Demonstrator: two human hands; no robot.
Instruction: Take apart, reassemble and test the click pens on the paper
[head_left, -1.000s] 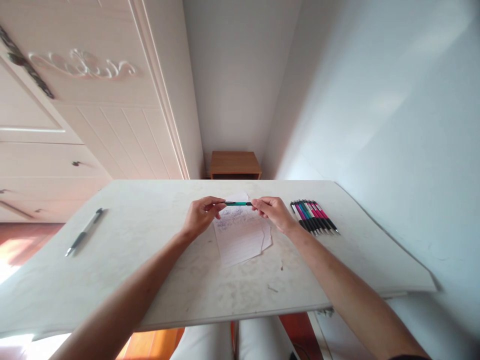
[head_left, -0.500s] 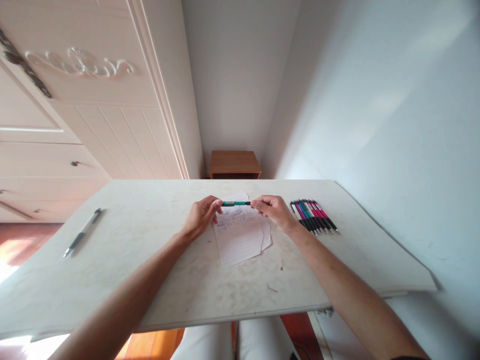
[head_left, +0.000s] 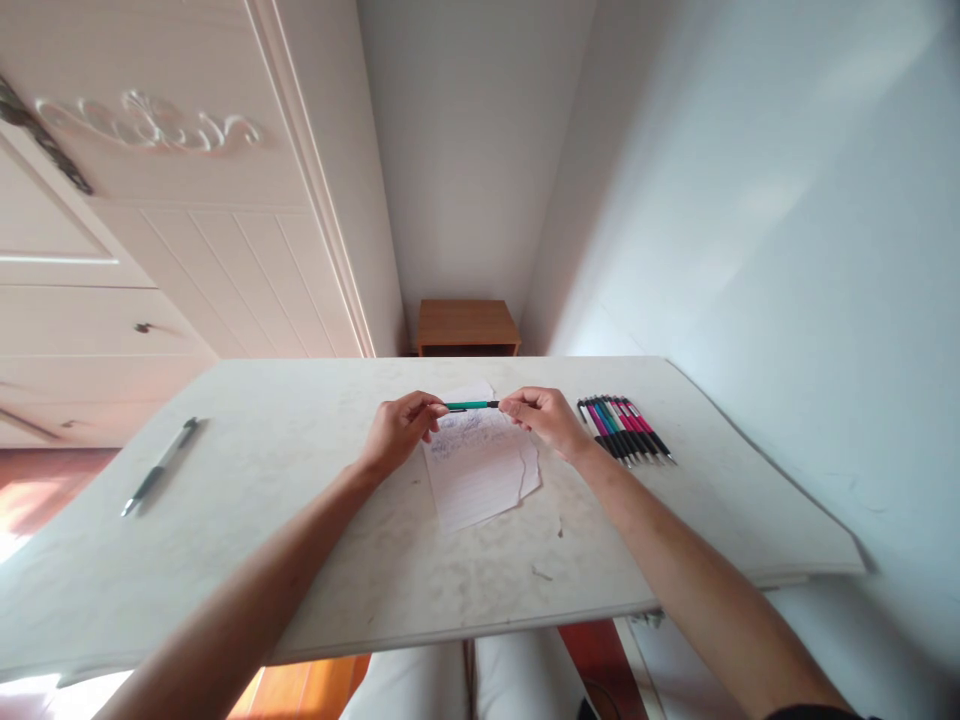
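Observation:
A green pen (head_left: 469,405) with a black grip is held level between my two hands, above scribbled paper sheets (head_left: 480,470). My left hand (head_left: 403,428) pinches its left end between thumb and fingers. At the other end, the fingertips of my right hand (head_left: 541,415) are closed on the dark grip, hiding its tip. To the right of my right hand lies a row of several pens (head_left: 624,428) in white, purple, teal, green and pink, all with black grips. A single white pen with a dark grip (head_left: 160,467) rests alone far to the left.
Everything lies on a white table (head_left: 300,560) whose near edge crosses my lap. A white cabinet (head_left: 262,250) rises at the left and a pale wall (head_left: 750,250) at the right. Behind the table stands a small wooden cabinet (head_left: 469,322). Small scraps (head_left: 541,573) lie near the front.
The green pen has turned slightly about its length, so its white label no longer shows and its clip now faces down. Both hands keep their hold; the view shifts a little.

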